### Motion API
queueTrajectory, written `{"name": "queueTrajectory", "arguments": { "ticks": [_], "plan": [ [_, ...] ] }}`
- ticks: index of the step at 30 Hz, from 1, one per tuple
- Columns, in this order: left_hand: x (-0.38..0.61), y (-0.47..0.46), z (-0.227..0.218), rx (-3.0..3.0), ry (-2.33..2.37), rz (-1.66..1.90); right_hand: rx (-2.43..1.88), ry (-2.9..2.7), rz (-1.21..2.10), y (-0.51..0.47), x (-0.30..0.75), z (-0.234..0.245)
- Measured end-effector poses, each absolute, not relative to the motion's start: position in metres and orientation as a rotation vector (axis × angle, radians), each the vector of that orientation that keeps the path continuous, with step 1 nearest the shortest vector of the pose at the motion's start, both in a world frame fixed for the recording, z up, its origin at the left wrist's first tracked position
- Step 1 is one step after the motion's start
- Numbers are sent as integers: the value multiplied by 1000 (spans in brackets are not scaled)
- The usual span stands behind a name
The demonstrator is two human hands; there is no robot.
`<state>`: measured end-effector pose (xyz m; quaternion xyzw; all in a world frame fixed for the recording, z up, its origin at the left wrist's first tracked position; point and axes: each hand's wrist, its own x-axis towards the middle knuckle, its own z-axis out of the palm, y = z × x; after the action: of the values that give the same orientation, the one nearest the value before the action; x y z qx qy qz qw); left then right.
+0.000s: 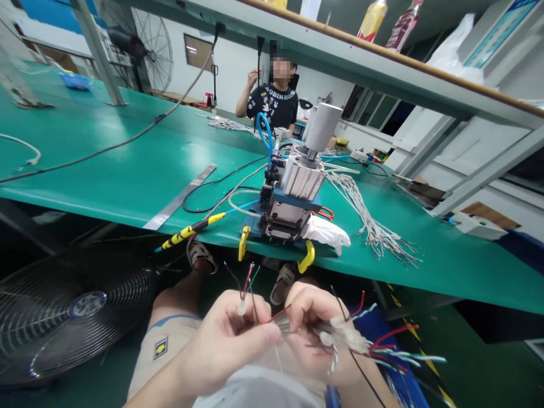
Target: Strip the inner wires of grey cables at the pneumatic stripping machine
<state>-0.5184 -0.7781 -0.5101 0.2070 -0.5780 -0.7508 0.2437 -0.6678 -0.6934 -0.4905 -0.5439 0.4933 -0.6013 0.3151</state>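
Left hand (221, 343): thumb and fingers pinched together on thin wires (246, 281), with black, red and green ends pointing up. Right hand (306, 354): fingers clamped on a cable bundle (351, 339), with coloured ends fanning right. Both hands: near each other, in front of the green table (106, 141). On table: machine (300, 175), metal ruler (181, 196), loose cables (361, 214). Lower left: fan (87, 306).

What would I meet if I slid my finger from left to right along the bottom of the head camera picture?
The big fan → the small black-and-yellow patch → the person's left hand → the right hand → wire ends sticking out to the right.
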Motion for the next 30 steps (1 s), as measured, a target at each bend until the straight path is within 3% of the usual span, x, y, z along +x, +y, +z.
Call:
{"name": "queueTrajectory", "arguments": {
  "ticks": [30],
  "plan": [
    [-521, -781, -506, 565, -1570, -2088, -1495, 1259, -1636, -699, -672, -498]
  ]
}}
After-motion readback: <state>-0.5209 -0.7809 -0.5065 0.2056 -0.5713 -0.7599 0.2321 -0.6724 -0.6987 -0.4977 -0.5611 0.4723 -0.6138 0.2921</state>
